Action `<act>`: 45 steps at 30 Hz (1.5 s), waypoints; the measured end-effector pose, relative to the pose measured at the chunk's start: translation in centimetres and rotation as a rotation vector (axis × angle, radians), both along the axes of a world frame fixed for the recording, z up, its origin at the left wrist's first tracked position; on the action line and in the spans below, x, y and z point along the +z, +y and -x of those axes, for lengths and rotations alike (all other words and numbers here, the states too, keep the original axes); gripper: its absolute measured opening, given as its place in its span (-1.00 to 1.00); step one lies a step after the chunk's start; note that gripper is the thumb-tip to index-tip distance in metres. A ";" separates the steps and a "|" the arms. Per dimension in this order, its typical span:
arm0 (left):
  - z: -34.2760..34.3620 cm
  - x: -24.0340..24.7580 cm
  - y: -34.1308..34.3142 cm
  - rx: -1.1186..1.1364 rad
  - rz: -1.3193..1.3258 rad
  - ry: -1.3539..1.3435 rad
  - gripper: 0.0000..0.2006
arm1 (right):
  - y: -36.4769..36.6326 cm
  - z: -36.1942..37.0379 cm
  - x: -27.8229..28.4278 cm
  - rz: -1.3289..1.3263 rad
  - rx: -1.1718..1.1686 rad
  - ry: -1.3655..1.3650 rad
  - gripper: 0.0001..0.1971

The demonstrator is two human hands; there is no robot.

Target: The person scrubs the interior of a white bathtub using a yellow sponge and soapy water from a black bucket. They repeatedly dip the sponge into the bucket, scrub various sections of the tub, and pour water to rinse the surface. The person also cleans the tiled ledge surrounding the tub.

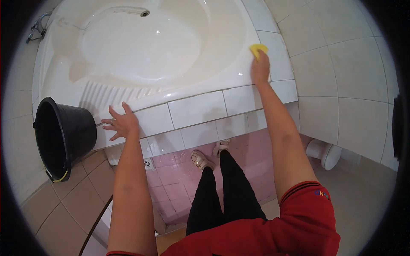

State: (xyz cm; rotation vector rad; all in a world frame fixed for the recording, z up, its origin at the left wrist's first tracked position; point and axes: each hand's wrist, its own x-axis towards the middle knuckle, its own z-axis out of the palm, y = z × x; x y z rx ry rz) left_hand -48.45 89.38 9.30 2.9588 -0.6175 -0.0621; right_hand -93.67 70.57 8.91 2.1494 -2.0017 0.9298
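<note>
My right hand presses a yellow sponge against the right end of the white bathtub's rim. Its fingers are closed round the near side of the sponge. At the left, my left hand lies with its fingers spread on the tub's tiled front ledge, beside the ridged part of the tub. A ring shows on one finger, and nothing is held in this hand. Just left of it, a black bucket is tipped on its side, its mouth facing left.
A metal tap is at the far left, and a drain shows at the tub's far side. White tiles face the tub. Pink floor tiles lie below, with a floor drain. A white cylindrical object stands at the right.
</note>
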 end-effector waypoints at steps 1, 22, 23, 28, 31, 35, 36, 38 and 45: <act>0.0 0.1 -0.2 -0.001 0.004 0.000 -0.33 | -0.6 -1.9 0.2 -0.024 0.004 0.018 -0.67; -0.4 1.2 -0.4 0.054 -0.040 0.023 -0.36 | -12.3 -4.0 -0.9 -0.561 0.607 0.657 -0.68; -0.2 1.1 -0.7 0.050 -0.043 0.026 -0.36 | -15.5 -3.6 -2.0 -0.609 0.520 0.848 -0.66; 0.1 0.6 -1.7 0.034 -0.005 0.035 -0.36 | -18.1 -7.1 -8.7 -0.449 0.232 1.180 -0.51; 1.6 0.2 -3.9 0.009 0.014 0.101 -0.34 | -10.6 -9.9 -14.4 -1.051 0.556 0.650 -0.50; -1.1 1.1 0.1 0.067 -0.060 0.020 -0.33 | -0.2 -22.5 -4.8 -1.305 1.143 -0.200 -0.55; -1.0 1.3 -0.2 0.065 -0.040 0.035 -0.33 | -1.6 -20.8 -6.0 -1.324 1.121 -0.139 -0.56; -0.2 0.6 -1.3 0.034 -0.011 0.071 -0.32 | -6.8 -14.3 -11.2 -1.158 0.829 0.237 -0.55; -0.5 0.9 -0.4 -0.034 0.099 0.113 -0.31 | -7.1 -18.6 -15.8 -1.029 0.471 0.684 -0.60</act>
